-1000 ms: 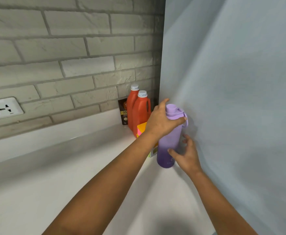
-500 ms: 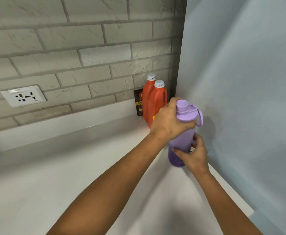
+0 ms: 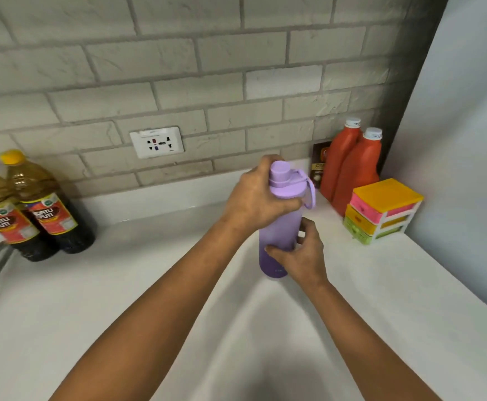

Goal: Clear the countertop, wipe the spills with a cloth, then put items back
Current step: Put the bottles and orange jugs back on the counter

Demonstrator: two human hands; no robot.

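Matt frosted plastic purple bottle (image 3: 277, 235), smooth white countertop (image 3: 121, 285), rough brick-textured wall (image 3: 178, 68), glossy plastic oil bottles (image 3: 45, 206)

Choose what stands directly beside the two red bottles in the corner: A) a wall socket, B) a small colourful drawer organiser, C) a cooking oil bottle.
B: the small colourful drawer organiser stands right next to the two red bottles in the countertop corner.

Purple ombré water bottle (image 3: 277, 235)

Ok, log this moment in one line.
left hand: grips lid | right hand: holds body | purple plastic water bottle: upright | white countertop
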